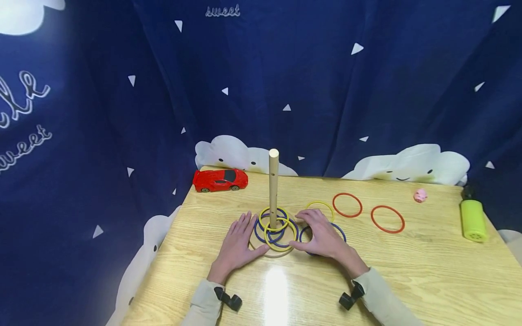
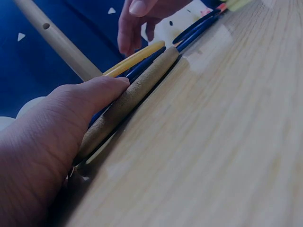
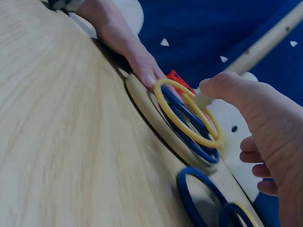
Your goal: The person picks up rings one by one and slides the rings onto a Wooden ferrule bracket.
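A wooden post (image 1: 273,190) stands upright on a round wooden base (image 1: 275,256). Around its foot lie yellow rings (image 3: 156,92) and blue rings (image 1: 255,231), stacked loosely and overlapping. My left hand (image 1: 237,246) is flat along the base's left side, fingers straight and pointing away from me. In the left wrist view its thumb (image 2: 102,92) rests at the base's rim, by the rings. On the right side my right hand (image 1: 322,235) hovers over the table, thumb and fingers spread apart with nothing between them. Its thumb reaches toward the front yellow ring.
Partly behind my right hand lie blue rings (image 1: 345,235) and a yellow ring (image 1: 320,202). Farther right are two red rings (image 1: 347,216), (image 1: 387,231), a small pink pig (image 1: 420,195) and a lime-green bottle (image 1: 473,219). A red toy car (image 1: 220,181) sits at the back left.
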Demonstrator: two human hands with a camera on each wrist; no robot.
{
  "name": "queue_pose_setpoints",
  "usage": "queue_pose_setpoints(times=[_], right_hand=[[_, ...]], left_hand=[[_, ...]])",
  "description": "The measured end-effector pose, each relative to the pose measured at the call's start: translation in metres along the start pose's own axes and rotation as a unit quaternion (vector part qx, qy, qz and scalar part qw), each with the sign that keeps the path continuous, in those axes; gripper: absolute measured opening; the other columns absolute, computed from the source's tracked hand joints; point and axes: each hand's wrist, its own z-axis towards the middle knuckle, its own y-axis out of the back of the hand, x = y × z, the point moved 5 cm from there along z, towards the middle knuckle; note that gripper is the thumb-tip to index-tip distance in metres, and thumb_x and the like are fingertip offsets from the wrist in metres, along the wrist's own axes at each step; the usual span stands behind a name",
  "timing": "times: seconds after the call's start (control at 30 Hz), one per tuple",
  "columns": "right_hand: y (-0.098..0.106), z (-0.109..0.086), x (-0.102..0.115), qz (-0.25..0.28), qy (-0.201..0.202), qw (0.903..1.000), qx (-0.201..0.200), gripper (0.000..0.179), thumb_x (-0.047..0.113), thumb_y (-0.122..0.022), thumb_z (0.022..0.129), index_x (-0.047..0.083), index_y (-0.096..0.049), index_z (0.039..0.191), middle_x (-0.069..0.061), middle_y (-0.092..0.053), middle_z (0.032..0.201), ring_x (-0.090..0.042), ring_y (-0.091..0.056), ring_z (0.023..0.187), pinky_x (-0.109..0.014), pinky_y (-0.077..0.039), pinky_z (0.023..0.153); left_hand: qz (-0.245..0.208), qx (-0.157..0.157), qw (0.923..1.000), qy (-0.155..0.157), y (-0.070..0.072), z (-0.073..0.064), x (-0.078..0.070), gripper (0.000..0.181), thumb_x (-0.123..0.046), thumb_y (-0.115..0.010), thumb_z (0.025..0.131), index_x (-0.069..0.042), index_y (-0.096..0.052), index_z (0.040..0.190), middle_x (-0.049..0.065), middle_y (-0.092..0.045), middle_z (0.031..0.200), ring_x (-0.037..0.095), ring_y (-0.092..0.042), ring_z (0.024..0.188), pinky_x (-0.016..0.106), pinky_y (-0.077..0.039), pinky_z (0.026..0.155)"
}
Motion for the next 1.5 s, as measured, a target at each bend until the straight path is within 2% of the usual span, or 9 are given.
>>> queue_pose_setpoints(times=[0.13,0.37,0.57,0.77,0.87,1.0,1.5], right_hand=[[0.011,-0.012,-0.013,-0.001,-0.028,0.9994,-0.019,0.085,0.054,-0.09,0.072,0.004,-0.064,0.135,-0.008,-0.06,0.136,-0.029,-0.052,0.129,-0.052,-0.046,0.106],[0.027,-0.042,-0.04,-0.004,-0.081,0.9962,-0.03,0.09,0.054,-0.091,0.072,0.003,-0.061,0.139,-0.012,-0.057,0.14,-0.034,-0.048,0.133,-0.056,-0.041,0.109],[0.033,-0.065,-0.059,-0.014,-0.104,0.9935,-0.046,0.094,0.056,-0.093,0.069,0.002,-0.06,0.139,-0.014,-0.057,0.139,-0.035,-0.048,0.132,-0.057,-0.041,0.107],[0.032,-0.084,-0.068,-0.022,-0.117,0.9917,-0.048,0.099,0.061,-0.093,0.066,0.002,-0.061,0.139,-0.012,-0.058,0.136,-0.034,-0.051,0.126,-0.056,-0.042,0.103],[0.03,-0.089,-0.071,-0.031,-0.127,0.9903,-0.047,0.1,0.062,-0.092,0.065,0.003,-0.061,0.139,-0.014,-0.057,0.138,-0.036,-0.051,0.125,-0.058,-0.04,0.101],[0.027,-0.093,-0.072,-0.039,-0.134,0.9892,-0.047,0.101,0.063,-0.091,0.065,0.004,-0.06,0.14,-0.016,-0.055,0.141,-0.038,-0.049,0.127,-0.059,-0.038,0.101],[0.027,-0.094,-0.074,-0.045,-0.128,0.989,-0.059,0.095,0.06,-0.094,0.062,0.004,-0.064,0.134,-0.013,-0.056,0.139,-0.037,-0.048,0.126,-0.058,-0.039,0.096]], left_hand=[[-0.005,0.003,1.0,0.0,0.0,0.0,-0.001,0.106,-0.08,-0.05,0.09,-0.015,-0.02,0.169,0.013,-0.02,0.173,0.031,-0.015,0.161,0.05,-0.015,0.13],[-0.001,0.002,1.0,-0.001,0.001,0.0,-0.001,0.107,-0.08,-0.05,0.09,-0.014,-0.02,0.168,0.013,-0.019,0.174,0.032,-0.015,0.161,0.051,-0.016,0.129],[-0.008,0.0,1.0,0.0,0.002,0.0,-0.001,0.107,-0.08,-0.052,0.09,-0.014,-0.021,0.168,0.012,-0.019,0.174,0.032,-0.015,0.161,0.051,-0.016,0.129],[-0.019,-0.017,0.9996,-0.009,0.0,0.001,-0.001,0.107,-0.081,-0.051,0.089,-0.013,-0.025,0.167,0.013,-0.023,0.173,0.033,-0.019,0.16,0.053,-0.018,0.128],[-0.02,-0.021,0.9995,-0.011,0.0,0.0,0.0,0.107,-0.082,-0.051,0.089,-0.012,-0.026,0.167,0.014,-0.024,0.172,0.034,-0.019,0.16,0.054,-0.019,0.128],[-0.019,-0.009,0.9998,-0.002,0.0,0.0,0.0,0.108,-0.082,-0.051,0.089,-0.014,-0.023,0.168,0.011,-0.021,0.173,0.031,-0.016,0.161,0.051,-0.016,0.129],[-0.028,0.016,0.9994,0.009,0.001,-0.002,0.004,0.111,-0.085,-0.052,0.087,-0.02,-0.018,0.169,0.007,-0.016,0.175,0.025,-0.009,0.162,0.047,-0.012,0.13]])
